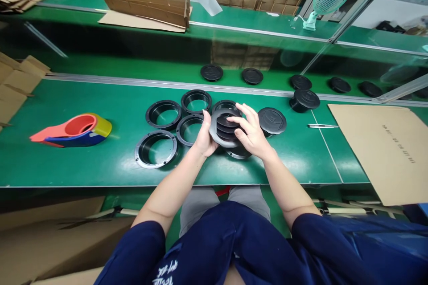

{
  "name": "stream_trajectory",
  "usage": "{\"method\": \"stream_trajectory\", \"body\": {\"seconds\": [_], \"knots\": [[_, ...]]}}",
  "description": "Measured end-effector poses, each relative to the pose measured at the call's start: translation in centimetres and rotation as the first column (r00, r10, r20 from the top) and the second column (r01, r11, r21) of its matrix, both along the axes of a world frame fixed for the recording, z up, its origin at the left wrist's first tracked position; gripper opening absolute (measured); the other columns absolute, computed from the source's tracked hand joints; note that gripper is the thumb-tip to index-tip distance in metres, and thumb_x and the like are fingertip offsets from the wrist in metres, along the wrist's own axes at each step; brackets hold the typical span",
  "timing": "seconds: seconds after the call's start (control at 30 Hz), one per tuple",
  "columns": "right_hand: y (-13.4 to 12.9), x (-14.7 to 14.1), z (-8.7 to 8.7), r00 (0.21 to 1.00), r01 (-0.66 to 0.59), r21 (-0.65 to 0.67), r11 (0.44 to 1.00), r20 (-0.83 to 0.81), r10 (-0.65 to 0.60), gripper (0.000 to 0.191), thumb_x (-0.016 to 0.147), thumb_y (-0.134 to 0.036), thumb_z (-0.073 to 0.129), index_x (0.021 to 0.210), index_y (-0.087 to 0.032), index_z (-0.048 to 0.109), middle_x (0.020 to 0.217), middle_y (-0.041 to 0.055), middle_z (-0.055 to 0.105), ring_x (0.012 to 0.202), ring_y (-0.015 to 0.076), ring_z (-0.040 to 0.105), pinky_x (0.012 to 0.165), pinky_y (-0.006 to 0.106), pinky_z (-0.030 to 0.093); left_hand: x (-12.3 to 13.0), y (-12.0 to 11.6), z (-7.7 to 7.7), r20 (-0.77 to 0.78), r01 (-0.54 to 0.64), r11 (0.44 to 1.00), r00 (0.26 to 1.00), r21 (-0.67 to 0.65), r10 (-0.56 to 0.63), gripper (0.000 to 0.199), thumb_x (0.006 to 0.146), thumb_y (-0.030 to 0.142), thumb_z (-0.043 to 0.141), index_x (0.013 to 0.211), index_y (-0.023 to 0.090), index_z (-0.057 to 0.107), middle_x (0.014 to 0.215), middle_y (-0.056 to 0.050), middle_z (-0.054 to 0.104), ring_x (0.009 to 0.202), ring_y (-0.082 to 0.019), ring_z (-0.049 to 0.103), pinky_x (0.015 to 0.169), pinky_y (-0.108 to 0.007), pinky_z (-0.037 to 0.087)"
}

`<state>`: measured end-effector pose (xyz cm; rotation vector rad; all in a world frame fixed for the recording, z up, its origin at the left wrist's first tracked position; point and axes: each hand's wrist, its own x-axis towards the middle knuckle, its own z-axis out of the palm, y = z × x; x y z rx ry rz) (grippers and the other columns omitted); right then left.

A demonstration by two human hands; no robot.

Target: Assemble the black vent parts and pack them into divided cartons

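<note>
My left hand [204, 139] grips the rim of a black round cap [226, 128] and holds it tilted above the table. The cap's ribbed inner side faces up and a wide grey flange surrounds it. On that ribbed part, from the right, rest the curled fingers of my right hand [252, 132]. Several black flanged rings lie close by, among them a front-left ring [138, 156] and a rear ring [196, 92]. A ring partly hidden beneath my hands [239, 153] shows its edge. Just right of my right hand lies another black cap [272, 120], face up.
A red, blue and yellow tape dispenser [75, 130] lies left. Several black caps, including a raised one [304, 99], line the back. Silver tweezers [323, 126] and a flat cardboard sheet [384, 142] lie right. Folded cardboard [150, 9] and a fan [329, 2] occupy the upper shelf.
</note>
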<state>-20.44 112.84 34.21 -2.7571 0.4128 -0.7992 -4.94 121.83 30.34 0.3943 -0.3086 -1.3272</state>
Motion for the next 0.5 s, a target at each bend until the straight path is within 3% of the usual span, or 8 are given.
{"method": "stream_trajectory", "body": {"seconds": [0.3, 0.37, 0.5], "knots": [[-0.9, 0.9, -0.4, 0.995, -0.046, 0.16, 0.986, 0.093, 0.031, 0.066, 0.107, -0.064, 0.02, 0.11, -0.021, 0.071, 0.145, 0.0129, 0.058, 0.145, 0.0273, 0.042, 0.121, 0.052, 0.035, 0.4, 0.1, -0.2, 0.074, 0.149, 0.982, 0.985, 0.116, -0.158, 0.089, 0.097, 0.078, 0.018, 0.134, 0.012, 0.065, 0.116, -0.018, 0.076, 0.112, -0.036, 0.072, 0.096, -0.053, 0.059], [-0.8, 0.7, -0.2, 0.992, -0.052, 0.103, 0.993, 0.124, 0.039, 0.061, 0.107, -0.063, 0.028, 0.115, -0.02, 0.07, 0.147, 0.0144, 0.055, 0.143, 0.0287, 0.043, 0.119, 0.054, 0.037, 0.4, -0.1, -0.3, 0.099, 0.142, 0.986, 0.984, 0.093, -0.151, 0.09, 0.095, 0.08, 0.018, 0.135, 0.013, 0.064, 0.114, -0.019, 0.076, 0.108, -0.035, 0.073, 0.093, -0.051, 0.061], [0.1, 0.5, 0.6, 0.981, -0.085, -0.161, 0.983, 0.162, 0.111, 0.039, 0.099, -0.054, 0.06, 0.122, -0.025, 0.071, 0.151, 0.0118, 0.051, 0.145, 0.0329, 0.04, 0.121, 0.06, 0.034, 0.6, -0.3, -0.6, 0.13, 0.079, 0.995, 0.988, 0.053, -0.085, 0.089, 0.093, 0.083, 0.023, 0.131, 0.014, 0.066, 0.111, -0.018, 0.077, 0.101, -0.032, 0.075, 0.085, -0.043, 0.063]]}}
